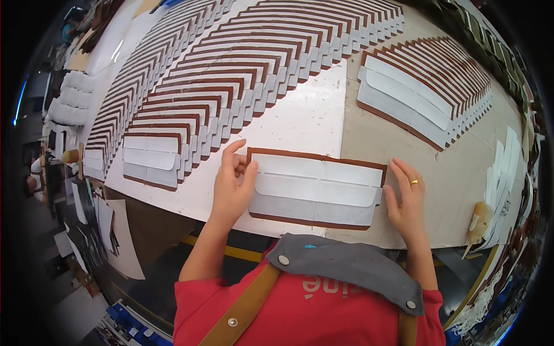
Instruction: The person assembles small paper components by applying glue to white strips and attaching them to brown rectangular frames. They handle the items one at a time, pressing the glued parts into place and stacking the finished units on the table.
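Note:
A flat rectangular panel (314, 181) with brown edges and white backing pieces lies before me at the table's near edge. My left hand (233, 187) is beside its left end, thumb tip close to the upper left corner. The fingers of that hand are slightly bent and apart, with nothing in them. At the right end is my right hand (407, 202), wearing a ring. Its fingers and thumb are spread along the panel's short side, near the upper right corner. Whether either hand's fingertips touch the edge is hard to tell.
Overlapping rows of similar panels (151, 160) run away across the white table (314, 104). Another fanned stack of panels (404, 102) lies at the right. A yellowish brush-like tool (478, 224) and white strips (503, 179) sit at the right edge. White bundles (72, 98) are at far left.

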`<state>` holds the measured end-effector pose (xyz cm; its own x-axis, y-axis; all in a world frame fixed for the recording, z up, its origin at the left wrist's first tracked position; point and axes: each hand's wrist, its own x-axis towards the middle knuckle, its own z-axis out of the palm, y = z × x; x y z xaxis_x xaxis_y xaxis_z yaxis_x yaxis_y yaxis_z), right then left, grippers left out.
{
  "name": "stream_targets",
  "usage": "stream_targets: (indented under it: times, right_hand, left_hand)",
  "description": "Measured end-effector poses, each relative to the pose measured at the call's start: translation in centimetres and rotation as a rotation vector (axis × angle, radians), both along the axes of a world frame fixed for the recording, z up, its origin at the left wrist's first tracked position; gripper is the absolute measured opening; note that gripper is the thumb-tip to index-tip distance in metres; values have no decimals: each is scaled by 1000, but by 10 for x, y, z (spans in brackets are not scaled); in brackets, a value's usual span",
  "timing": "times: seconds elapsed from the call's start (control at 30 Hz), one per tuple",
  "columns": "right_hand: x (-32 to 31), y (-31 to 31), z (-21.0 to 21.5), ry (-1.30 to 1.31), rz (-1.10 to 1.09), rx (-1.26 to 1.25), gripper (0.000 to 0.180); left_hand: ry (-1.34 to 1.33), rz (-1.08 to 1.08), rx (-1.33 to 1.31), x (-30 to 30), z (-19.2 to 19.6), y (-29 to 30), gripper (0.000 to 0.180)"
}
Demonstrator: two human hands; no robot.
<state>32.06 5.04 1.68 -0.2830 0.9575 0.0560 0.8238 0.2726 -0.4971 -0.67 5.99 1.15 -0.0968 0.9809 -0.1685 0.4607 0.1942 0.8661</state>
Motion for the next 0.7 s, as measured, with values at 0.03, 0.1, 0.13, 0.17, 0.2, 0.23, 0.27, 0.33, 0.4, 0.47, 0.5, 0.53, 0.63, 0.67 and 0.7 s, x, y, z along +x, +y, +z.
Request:
stream_targets:
  times: [0.03, 0.1, 0.13, 0.17, 0.2, 0.23, 0.27, 0.33, 0.4, 0.47, 0.5, 0.53, 0.63, 0.67, 0.7]
  right_hand:
    - [-3, 5, 4, 65, -9, -22, 50]
    - [-13, 16, 8, 150, 33, -47, 46]
    - [-11, 22, 11, 183, 42, -50, 43]
    - [-4, 28, 13, 202, 74, -139, 39]
    - [5, 34, 12, 218, 107, -224, 35]
    - [13, 38, 10, 244, 135, -312, 31]
    - [22, 38, 3, 339, 99, -315, 22]
    - [40, 49, 10, 418, -34, -372, 19]
    - [61, 65, 11, 569, -181, -347, 17]
    - [86, 80, 4, 783, -363, -220, 17]
    - [96, 88, 4, 811, -413, -198, 18]
    - [106, 97, 6, 839, -459, -175, 18]
    - [130, 121, -8, 866, -539, -106, 21]
    - [135, 126, -16, 865, -553, -84, 22]
    - [137, 132, -25, 799, -581, -61, 22]
  left_hand:
    - [-30, -16, 1, 0, 0, 0, 41]
    - [-105, -73, 5, 1, -3, -2, 47]
    - [-232, -38, 42, 4, -5, -2, 50]
    - [-297, -29, 115, 4, -6, -1, 49]
    - [-396, 5, 157, 9, -2, 1, 48]
    - [-489, 34, 189, 14, 3, 8, 47]
    - [-495, 22, 196, 20, 2, 19, 46]
    - [-493, 13, 208, 32, 3, 42, 44]
    - [-512, -75, 202, 55, -2, 73, 44]
    - [-497, -166, 221, 83, -7, 108, 44]
    - [-471, -206, 243, 98, -12, 126, 44]
    - [-445, -244, 267, 112, -16, 143, 44]
    - [-207, -298, 350, 139, -34, 187, 45]
    - [-112, -291, 426, 145, -43, 198, 46]
    - [-41, -286, 400, 151, -43, 203, 47]
